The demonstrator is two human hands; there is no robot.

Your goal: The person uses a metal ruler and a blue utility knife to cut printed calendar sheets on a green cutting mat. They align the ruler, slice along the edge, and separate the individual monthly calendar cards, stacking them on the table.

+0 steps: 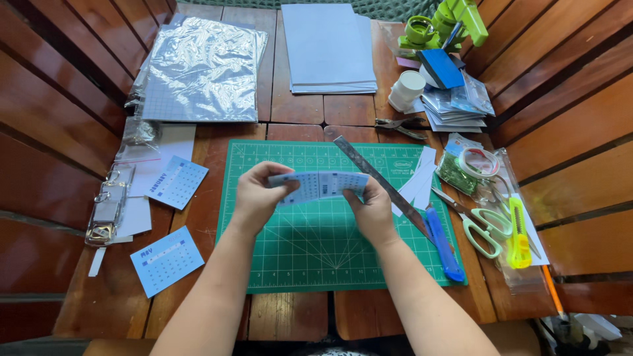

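1. Both hands hold one small pale-blue calendar card [321, 185] up above the green cutting mat [316, 254]. The left hand [258, 196] pinches its left end and the right hand [371, 209] its right end, fingers closed narrow on the paper. The card bows slightly between them, so a firmer squeeze or a pull outward could crease or tear it.

2. A steel ruler [379, 181] lies slanted across the mat's upper right, just beside the right hand. If the wrist drops, it could knock the ruler askew or push it into the blue utility knife [443, 244] lying near its lower end.

3. That knife, the green-handled scissors [484, 227] and a yellow cutter [519, 234] crowd the right edge of the worktop. A careless reach there risks a nick; I cannot tell whether the blades are out.

4. Two more blue cards [167, 260] [177, 182] lie loose on the left. A sweep of the left forearm could slide the nearer one off the front edge.

5. White paper strips [417, 188] rest half under the ruler; shifting it would scatter them.
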